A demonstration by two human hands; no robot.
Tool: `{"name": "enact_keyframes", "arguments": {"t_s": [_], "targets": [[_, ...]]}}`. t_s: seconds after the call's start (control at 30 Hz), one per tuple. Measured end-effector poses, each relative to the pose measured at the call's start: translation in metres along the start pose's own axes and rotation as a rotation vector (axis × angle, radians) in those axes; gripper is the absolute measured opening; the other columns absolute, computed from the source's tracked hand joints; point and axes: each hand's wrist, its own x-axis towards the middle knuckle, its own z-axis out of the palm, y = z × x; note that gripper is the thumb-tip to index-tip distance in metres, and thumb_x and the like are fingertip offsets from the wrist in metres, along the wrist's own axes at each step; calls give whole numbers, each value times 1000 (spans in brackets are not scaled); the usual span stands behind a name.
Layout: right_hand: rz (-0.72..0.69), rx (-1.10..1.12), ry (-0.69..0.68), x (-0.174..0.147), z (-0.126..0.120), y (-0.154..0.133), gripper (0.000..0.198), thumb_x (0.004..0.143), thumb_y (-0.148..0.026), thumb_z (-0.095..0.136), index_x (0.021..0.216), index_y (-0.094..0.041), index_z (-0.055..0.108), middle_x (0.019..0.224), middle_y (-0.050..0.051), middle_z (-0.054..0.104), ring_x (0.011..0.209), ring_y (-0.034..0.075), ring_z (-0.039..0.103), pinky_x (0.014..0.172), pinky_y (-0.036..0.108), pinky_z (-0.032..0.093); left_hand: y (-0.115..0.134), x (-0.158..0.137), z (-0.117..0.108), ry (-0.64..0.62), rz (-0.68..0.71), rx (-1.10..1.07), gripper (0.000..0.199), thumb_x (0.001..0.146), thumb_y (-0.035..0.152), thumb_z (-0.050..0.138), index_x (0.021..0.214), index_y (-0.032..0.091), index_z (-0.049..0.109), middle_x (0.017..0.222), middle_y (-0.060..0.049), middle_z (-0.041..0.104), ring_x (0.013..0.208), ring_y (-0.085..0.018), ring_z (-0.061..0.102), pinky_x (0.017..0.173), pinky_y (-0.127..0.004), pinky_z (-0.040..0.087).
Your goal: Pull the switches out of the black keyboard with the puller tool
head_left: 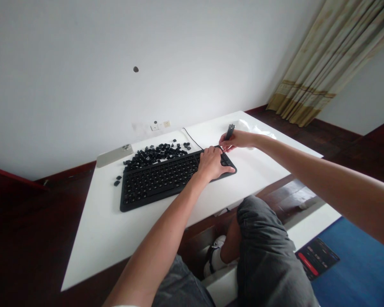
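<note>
A black keyboard (160, 179) lies on the white table, its key positions showing small pale centres without caps. My left hand (211, 163) rests over its right end, fingers bent near the far edge and thumb stretched to the near corner, gripping it across. At the far right corner of the keyboard, my right hand (232, 140) is closed around a slim dark-handled tool (230, 131) with a lighter upper end. The tool's lower tip is hidden by the fingers. Loose black keycaps (153, 155) lie heaped behind the keyboard.
A pale phone (114, 156) lies at the table's back left. Crumpled white plastic (259, 131) sits beyond my right hand. A black cable (192, 139) runs from the keyboard toward the wall. A dark-screened phone (320, 258) lies on a blue surface at lower right.
</note>
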Motion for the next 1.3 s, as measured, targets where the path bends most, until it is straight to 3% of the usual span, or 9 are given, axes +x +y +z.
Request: {"name": "enact_keyframes", "arguments": {"t_s": [0.23,0.4,0.5,0.63,0.8,1.0,1.2,1.3], "targets": [[-91,126,155,-26,20,13,32,79,-45,89,91,-20,73,89,6,76,90,21,72,89,39,64,-2,1,3,15,-8,-26,79,77,69,87,131,18,59,136,-16,64,133,-35,57,108,-44,47],[-106,-143,158,-29,11,15,31,82,-51,81,95,-24,75,93,6,78,87,22,72,79,35,61,-4,2,5,32,-3,-52,77,75,68,89,127,20,60,133,-15,65,130,-35,59,108,-44,47],[-114,-350,152,-31,5,9,31,84,-52,75,92,-22,75,80,4,74,74,20,68,71,34,56,-4,2,6,51,-9,-72,78,72,66,92,126,19,60,130,-15,65,129,-34,59,110,-43,46],[-187,-389,41,-40,7,-6,29,88,-51,69,93,-23,75,71,1,70,70,19,66,70,32,53,-3,2,5,86,-41,-66,83,70,68,93,127,17,60,131,-16,62,131,-35,57,113,-42,46],[-292,-621,-1,-45,11,-24,6,86,-30,71,88,-26,75,76,1,74,71,19,64,72,32,46,-2,1,3,56,-38,-72,82,72,70,89,127,17,61,132,-15,62,132,-32,56,116,-40,43],[-372,-789,-35,-61,25,-38,21,78,-5,59,82,-24,68,81,2,71,70,17,60,68,30,40,-3,0,3,62,-35,-60,75,74,69,87,125,19,62,134,-14,61,132,-32,56,113,-39,44],[-354,-806,165,-87,43,-20,5,88,-23,63,90,-24,68,84,4,72,69,18,59,66,31,36,3,-6,0,67,34,-9,60,83,65,79,122,23,64,133,-13,63,127,-33,58,108,-43,47],[-364,-778,267,-92,51,-8,13,93,-32,61,99,-23,69,84,5,72,69,19,60,67,32,37,13,-9,6,141,73,66,45,92,55,71,122,22,62,135,-13,63,127,-34,55,106,-46,47]]}}
